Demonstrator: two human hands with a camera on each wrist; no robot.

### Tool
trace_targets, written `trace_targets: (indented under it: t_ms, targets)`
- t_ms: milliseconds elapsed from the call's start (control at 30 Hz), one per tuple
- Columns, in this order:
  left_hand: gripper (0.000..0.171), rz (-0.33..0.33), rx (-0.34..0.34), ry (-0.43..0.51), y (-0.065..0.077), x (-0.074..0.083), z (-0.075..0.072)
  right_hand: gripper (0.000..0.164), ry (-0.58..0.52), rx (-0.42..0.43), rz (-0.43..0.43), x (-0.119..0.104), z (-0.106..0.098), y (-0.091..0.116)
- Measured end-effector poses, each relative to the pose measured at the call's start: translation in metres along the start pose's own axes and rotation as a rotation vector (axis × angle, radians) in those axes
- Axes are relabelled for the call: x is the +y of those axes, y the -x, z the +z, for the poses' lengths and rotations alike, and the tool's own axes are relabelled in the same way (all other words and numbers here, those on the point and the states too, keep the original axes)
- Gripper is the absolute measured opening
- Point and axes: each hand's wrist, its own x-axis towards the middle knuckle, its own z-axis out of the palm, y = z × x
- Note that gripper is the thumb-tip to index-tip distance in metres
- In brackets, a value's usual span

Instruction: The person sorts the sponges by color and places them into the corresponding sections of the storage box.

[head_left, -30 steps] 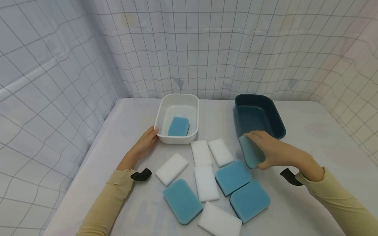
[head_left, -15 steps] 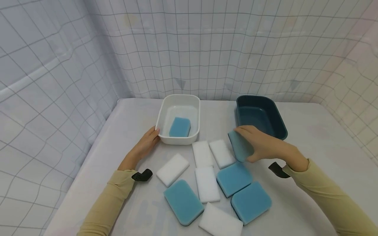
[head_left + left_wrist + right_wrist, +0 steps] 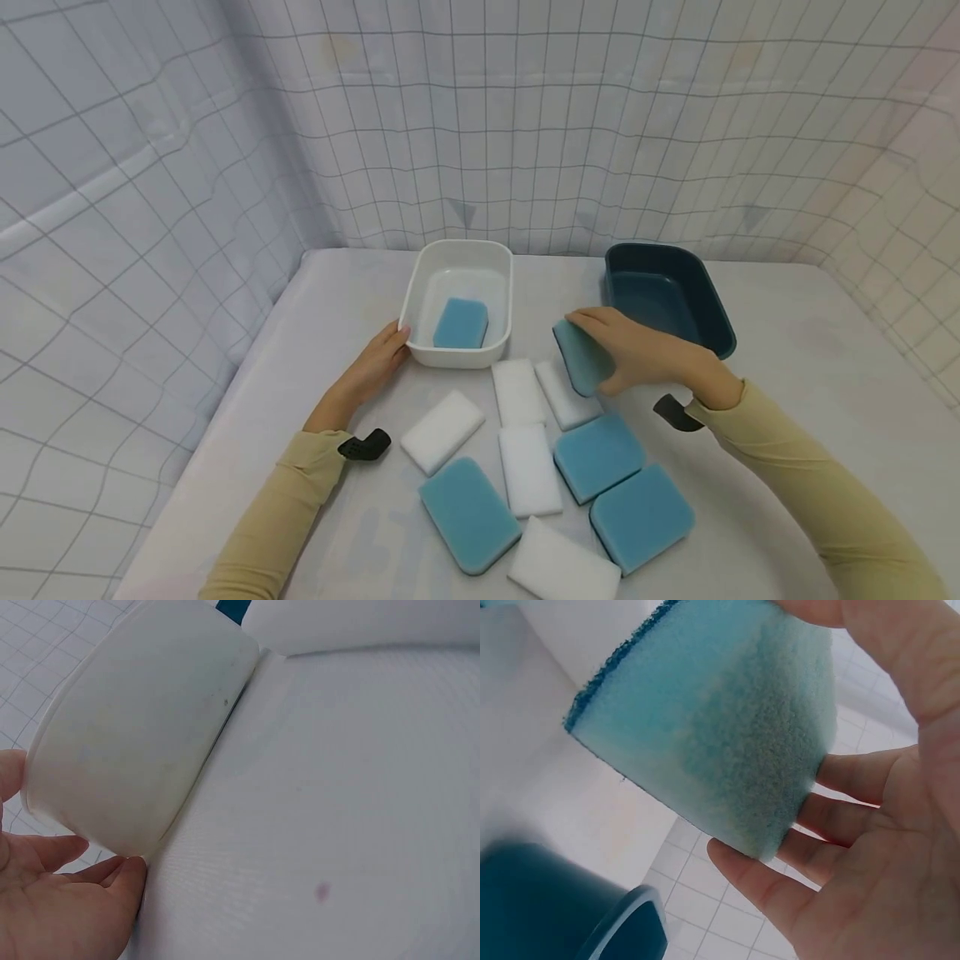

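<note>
My right hand (image 3: 641, 346) grips a blue sponge (image 3: 583, 358) with a dark scouring layer on one face. It is raised and tilted over the table, thumb on one edge and fingers on the opposite edge in the right wrist view. My left hand (image 3: 375, 367) holds the near left corner of a white plastic tub (image 3: 457, 358); the left wrist view shows fingertips at the tub's outer wall (image 3: 142, 735). One blue sponge (image 3: 461, 323) lies inside the tub. Beneath the held sponge, a white sponge (image 3: 567, 400) is partly covered in the head view.
A dark teal tub (image 3: 667, 292) stands at the back right, behind my right hand. Several white sponges, one in front (image 3: 566, 562), and blue sponges, one at the left (image 3: 470, 515), lie loose across the near middle of the table. Grid-patterned curtains (image 3: 480, 125) surround the table.
My right hand has carried the blue sponge leftward and slightly back, from in front of the teal tub toward the white tub. My left hand stays at the white tub's corner.
</note>
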Motion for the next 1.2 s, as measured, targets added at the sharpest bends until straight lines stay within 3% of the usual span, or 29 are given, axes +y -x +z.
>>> trace_targets:
  t_ms: [733,1200]
  targets:
    - [0.06,0.012,0.004,-0.014,-0.001,0.001,-0.004,0.098,-0.019,-0.024,-0.036,-0.01,-0.004,-0.058]
    - [0.059,0.0,0.019,-0.006,-0.007,0.0,-0.006,0.1,0.01,0.01,-0.112,-0.011,-0.008,-0.092]
